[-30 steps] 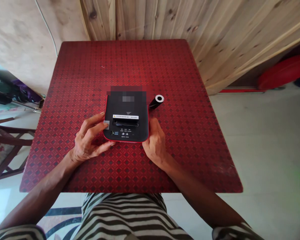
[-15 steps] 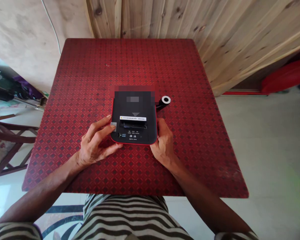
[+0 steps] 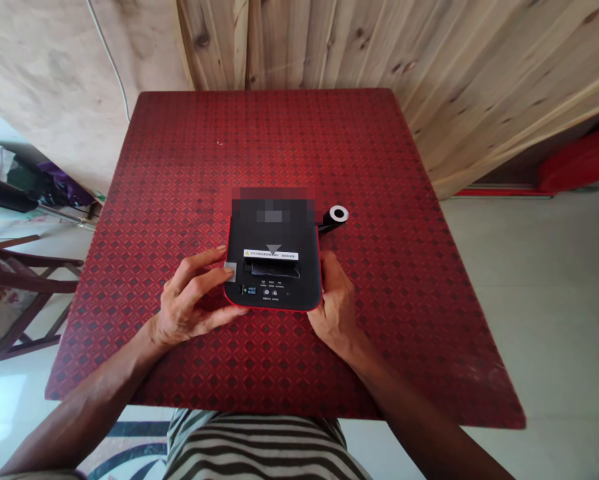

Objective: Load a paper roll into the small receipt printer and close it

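Note:
A black receipt printer (image 3: 274,260) with a red lower rim sits near the middle of the red patterned table (image 3: 279,153). My left hand (image 3: 192,300) rests against its left front corner, fingers spread, with a fingertip on the small grey tab there and the thumb along the front edge. My right hand (image 3: 334,303) is wrapped against the printer's right side, its fingers pressed to the casing. A black paper roll with a white core (image 3: 336,217) lies just behind the printer's right rear corner.
A wooden plank wall (image 3: 359,47) runs behind the table and slants down at the right. A dark wooden chair frame (image 3: 24,280) stands to the left. A red object (image 3: 579,163) lies on the tiled floor at the far right.
The view has shifted, so the printer and hands appear lower and more to the right. Both hands keep the same hold on the printer.

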{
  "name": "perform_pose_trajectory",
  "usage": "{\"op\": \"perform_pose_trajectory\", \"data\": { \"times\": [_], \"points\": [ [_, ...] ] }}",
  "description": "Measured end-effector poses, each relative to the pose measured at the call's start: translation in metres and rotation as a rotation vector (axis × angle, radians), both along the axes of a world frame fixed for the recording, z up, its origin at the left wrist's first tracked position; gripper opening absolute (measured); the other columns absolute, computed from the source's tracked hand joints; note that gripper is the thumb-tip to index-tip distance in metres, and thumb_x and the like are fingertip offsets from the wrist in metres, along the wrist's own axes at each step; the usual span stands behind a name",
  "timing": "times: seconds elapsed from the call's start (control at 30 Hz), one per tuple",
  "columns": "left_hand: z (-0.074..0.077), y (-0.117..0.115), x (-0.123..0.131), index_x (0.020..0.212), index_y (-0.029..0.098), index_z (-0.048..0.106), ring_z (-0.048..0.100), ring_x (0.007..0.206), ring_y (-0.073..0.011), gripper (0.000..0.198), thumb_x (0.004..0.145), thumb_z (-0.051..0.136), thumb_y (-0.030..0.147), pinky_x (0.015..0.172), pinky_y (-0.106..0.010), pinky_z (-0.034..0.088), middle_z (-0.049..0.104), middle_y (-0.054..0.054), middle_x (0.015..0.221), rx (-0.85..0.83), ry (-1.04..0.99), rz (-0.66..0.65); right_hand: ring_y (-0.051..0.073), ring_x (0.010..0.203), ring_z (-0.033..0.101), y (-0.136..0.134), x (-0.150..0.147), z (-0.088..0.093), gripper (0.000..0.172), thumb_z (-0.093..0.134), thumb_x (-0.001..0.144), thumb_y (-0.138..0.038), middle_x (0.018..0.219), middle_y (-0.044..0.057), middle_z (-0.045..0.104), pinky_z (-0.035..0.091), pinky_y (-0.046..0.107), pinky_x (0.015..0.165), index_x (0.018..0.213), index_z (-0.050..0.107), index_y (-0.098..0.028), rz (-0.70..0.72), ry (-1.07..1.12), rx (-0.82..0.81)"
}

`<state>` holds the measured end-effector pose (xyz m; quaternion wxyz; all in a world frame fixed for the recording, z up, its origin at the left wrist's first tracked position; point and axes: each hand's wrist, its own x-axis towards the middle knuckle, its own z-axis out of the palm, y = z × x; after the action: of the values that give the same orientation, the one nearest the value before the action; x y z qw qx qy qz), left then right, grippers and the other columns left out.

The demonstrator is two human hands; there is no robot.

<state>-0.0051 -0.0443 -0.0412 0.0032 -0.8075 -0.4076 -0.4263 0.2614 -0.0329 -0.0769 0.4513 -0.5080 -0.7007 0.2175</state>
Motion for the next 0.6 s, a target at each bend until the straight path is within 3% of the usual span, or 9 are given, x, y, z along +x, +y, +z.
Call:
{"op": "perform_pose_trajectory", "data": {
  "times": [0.4,0.6],
  "points": [
    [0.0054,0.0027,-0.0010,0.132,0.019,0.063,0.074,0.116,-0.0219,0.053,0.091,0.083,0.045,0.090,-0.030,0.069,0.070,-0.014,0.134,0.000,0.012,-0.075,0.018,0.087,0.067,-0.0019,0.0010,0.0034,0.011,0.050,0.103,-0.015,0.097,0.002,0.064,0.056,0.033,0.077,0.102,0.054,-0.025,0.015,0.013,-0.060],
    [0.0050,0.0024,-0.0008,0.130,0.020,0.063,0.074,0.118,-0.0242,0.054,0.087,0.088,0.043,0.088,-0.035,0.070,0.069,-0.014,0.135,-0.057,-0.032,-0.090,0.017,0.086,0.067,-0.0016,0.0000,0.0039,0.013,0.050,0.104,-0.014,0.097,0.001,0.064,0.055,0.033,0.077,0.103,0.055,-0.026,0.009,0.034,-0.069]
  ]
}}
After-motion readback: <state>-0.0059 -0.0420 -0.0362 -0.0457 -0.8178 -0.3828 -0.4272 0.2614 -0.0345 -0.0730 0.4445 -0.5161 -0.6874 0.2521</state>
